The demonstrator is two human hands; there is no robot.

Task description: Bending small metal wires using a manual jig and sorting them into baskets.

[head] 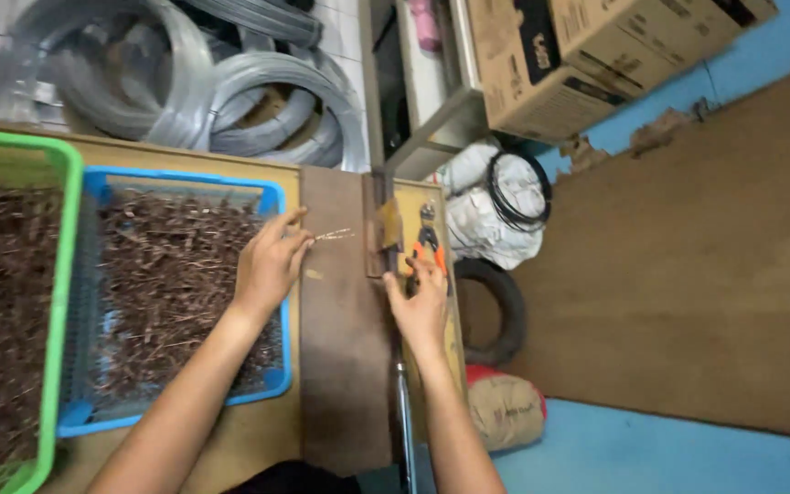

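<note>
My left hand (272, 261) rests at the right rim of a blue basket (274, 366) full of short brown wire pieces. Its fingers pinch a thin pale wire (334, 234) that points right across a brown board (345, 366). My right hand (421, 302) lies at the board's right edge. Its fingers touch orange-handled pliers (428, 245) that lie next to a small metal fixture (381, 238). Whether the right hand grips the pliers is not clear.
A green basket (64, 274) of the same brown pieces stands at the left. Coils of grey wire (258, 101) lean at the back. Cardboard boxes (541, 73), a white sack with a black wire coil (505, 206), a tyre (505, 311) and a brown sack (505, 412) lie to the right.
</note>
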